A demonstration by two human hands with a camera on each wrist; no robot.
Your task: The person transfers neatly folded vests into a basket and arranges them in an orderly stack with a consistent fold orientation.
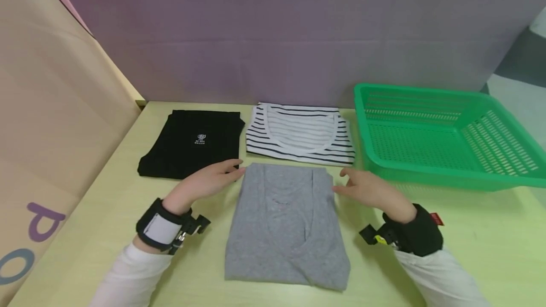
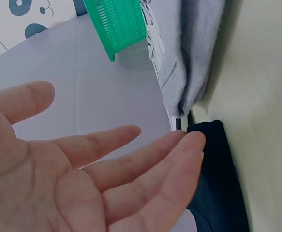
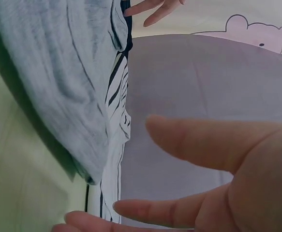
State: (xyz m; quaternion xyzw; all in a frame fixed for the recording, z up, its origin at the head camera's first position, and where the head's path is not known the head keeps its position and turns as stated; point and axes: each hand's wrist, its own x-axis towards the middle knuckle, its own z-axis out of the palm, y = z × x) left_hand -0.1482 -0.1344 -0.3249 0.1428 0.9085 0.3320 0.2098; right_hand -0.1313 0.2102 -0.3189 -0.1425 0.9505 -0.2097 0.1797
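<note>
A folded grey shirt [image 1: 286, 221] lies on the table in front of me, its neckline toward the far side. By its upper left corner is my left hand [image 1: 210, 181], fingers loosely extended and holding nothing. My right hand [image 1: 370, 188] is at the upper right edge of the grey shirt, thumb and fingers apart with nothing between them. The left wrist view shows the left palm [image 2: 58, 188] beside the shirt's folded edge. In the right wrist view, the right thumb [image 3: 194, 142] is spread from the fingers, close to the grey cloth.
A folded black garment [image 1: 194, 143] with a small white print lies at the back left. Beside it is a folded black-and-white striped shirt [image 1: 300, 134]. A green plastic basket [image 1: 426, 172] stands at the back right. A grey-purple curtain [image 1: 273, 37] hangs behind the table.
</note>
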